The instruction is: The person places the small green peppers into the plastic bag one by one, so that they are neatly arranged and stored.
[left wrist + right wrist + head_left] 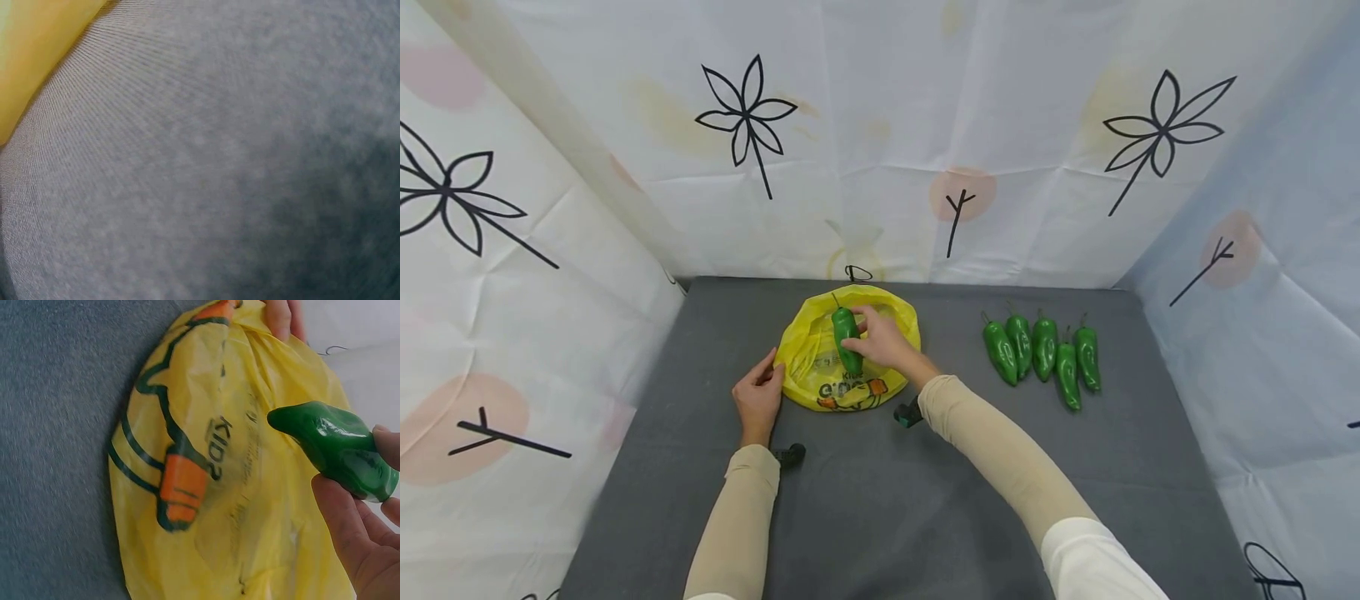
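Note:
A yellow plastic bag [805, 379] with printed lettering and an orange drawing lies on the grey table, its mouth spread wide. My left hand [758, 396] grips the bag's left rim; in the right wrist view its fingers [279, 317] show at the bag's upper edge. Between the thumb and fingers of my right hand [883, 340] is a glossy green pepper [844, 333], held over the bag's mouth with its stem towards the back. The right wrist view shows that pepper [331, 440] with its tip pointing away from the hand. Only yellow plastic and grey cloth appear in the left wrist view.
Several green peppers [1043, 346] lie in a loose row on the right side of the grey-covered table [865, 508]. White cloth with drawn flowers [880, 100] hangs behind and at both sides. A small dark device [908, 414] sits by each wrist.

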`<state>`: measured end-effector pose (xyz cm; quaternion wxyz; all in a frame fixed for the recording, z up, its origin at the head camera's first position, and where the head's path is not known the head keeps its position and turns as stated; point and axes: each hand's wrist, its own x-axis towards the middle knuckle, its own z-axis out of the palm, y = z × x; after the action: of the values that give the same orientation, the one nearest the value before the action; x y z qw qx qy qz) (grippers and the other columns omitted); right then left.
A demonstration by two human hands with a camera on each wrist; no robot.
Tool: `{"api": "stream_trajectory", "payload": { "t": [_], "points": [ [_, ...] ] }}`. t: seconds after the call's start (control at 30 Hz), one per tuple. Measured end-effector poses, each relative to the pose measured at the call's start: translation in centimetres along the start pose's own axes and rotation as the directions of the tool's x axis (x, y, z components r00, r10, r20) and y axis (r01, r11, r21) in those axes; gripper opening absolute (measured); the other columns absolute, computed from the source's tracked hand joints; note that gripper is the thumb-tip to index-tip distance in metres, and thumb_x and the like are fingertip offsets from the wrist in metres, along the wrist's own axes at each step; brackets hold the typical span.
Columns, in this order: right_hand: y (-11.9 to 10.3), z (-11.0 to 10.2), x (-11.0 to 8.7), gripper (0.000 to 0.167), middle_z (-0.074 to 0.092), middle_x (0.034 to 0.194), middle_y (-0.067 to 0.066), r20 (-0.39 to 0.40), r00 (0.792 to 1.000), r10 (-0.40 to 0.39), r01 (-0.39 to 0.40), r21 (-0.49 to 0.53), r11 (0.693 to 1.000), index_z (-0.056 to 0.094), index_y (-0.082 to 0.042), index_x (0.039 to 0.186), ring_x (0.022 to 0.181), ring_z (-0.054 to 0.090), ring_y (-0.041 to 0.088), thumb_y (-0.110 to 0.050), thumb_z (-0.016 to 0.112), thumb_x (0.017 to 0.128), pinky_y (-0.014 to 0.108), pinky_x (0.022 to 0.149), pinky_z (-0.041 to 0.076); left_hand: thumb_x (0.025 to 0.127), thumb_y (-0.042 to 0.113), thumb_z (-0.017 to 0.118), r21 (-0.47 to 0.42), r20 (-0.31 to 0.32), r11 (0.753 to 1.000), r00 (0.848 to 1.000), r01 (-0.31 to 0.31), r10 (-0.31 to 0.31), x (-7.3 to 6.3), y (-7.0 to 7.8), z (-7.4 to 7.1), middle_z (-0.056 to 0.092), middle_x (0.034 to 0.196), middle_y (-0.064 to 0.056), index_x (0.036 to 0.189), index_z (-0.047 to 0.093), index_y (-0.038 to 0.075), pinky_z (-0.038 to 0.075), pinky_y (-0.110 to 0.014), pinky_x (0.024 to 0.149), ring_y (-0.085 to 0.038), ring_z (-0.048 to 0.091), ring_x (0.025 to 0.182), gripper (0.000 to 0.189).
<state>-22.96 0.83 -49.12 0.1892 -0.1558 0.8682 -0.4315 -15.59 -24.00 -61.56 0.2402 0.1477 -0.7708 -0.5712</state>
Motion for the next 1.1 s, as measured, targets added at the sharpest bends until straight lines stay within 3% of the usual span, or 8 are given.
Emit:
{"api": "stream_trajectory", "payload": {
  "t": [0.37, 0.57, 1.1],
  "points": [
    [0.2, 2.4, 0.8, 0.069, 0.064, 0.132, 0.019, 0.061, 0.998, 0.020, -0.022, 0.035, 0.999, 0.032, -0.009, 0.158, 0.104, 0.072, 0.029, -0.029, 0.065, 0.101, 0.036, 0.079, 0.062, 0.092, 0.015, 0.077, 0.001, -0.013, 1.000, 1.000, 0.008, -0.008, 0.0, 0.1, -0.1, 0.077, 0.112, -0.019, 0.123, 0.076, 0.017, 0.046, -0.001, 0.070, 0.007, 0.061, 0.078, 0.032],
    [0.5, 3.0, 1.0, 0.066, 0.065, 0.133, 0.018, 0.057, 0.998, 0.041, -0.044, 0.053, 0.998, 0.033, -0.010, 0.157, 0.104, 0.073, 0.028, -0.028, 0.065, 0.102, 0.036, 0.079, 0.061, 0.092, 0.022, 0.076, 0.000, 0.008, 1.000, 1.000, 0.006, -0.006, -0.1, 0.3, -0.2, 0.078, 0.108, -0.018, 0.124, 0.076, 0.018, 0.048, -0.004, 0.070, 0.007, 0.063, 0.077, 0.032],
    [1.5, 4.3, 1.9, 0.067, 0.067, 0.126, 0.020, 0.079, 0.995, 0.060, -0.066, 0.072, 0.995, 0.033, -0.010, 0.156, 0.099, 0.072, 0.028, -0.027, 0.066, 0.101, 0.035, 0.075, 0.061, 0.092, 0.014, 0.076, 0.005, 0.023, 1.000, 1.000, 0.011, -0.011, -0.2, 0.7, -0.3, 0.077, 0.107, -0.021, 0.125, 0.075, 0.015, 0.049, -0.004, 0.070, 0.010, 0.063, 0.077, 0.033]
  ]
}}
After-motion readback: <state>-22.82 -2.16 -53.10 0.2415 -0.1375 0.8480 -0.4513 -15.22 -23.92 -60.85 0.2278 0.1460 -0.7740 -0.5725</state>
